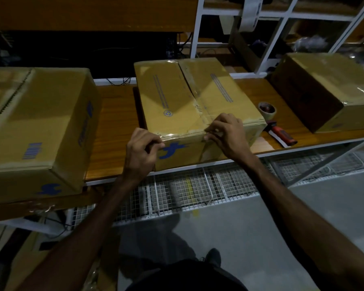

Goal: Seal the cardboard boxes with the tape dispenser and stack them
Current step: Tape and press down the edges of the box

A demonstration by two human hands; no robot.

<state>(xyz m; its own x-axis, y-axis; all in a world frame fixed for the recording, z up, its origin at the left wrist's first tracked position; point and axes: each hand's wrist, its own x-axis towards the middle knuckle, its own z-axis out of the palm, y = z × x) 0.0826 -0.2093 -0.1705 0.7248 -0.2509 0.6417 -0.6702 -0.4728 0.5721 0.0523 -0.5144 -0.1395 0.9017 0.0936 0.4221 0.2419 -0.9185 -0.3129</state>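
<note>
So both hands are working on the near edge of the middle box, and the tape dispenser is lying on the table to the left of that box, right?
Not quite. The head view shows the tape dispenser lying to the right of the middle box, not the left, on the table. The rest holds: the left hand and right hand are both at that box's near edge.

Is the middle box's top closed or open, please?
Closed: the middle box has its flaps flat, with clear tape along the seam.
</note>
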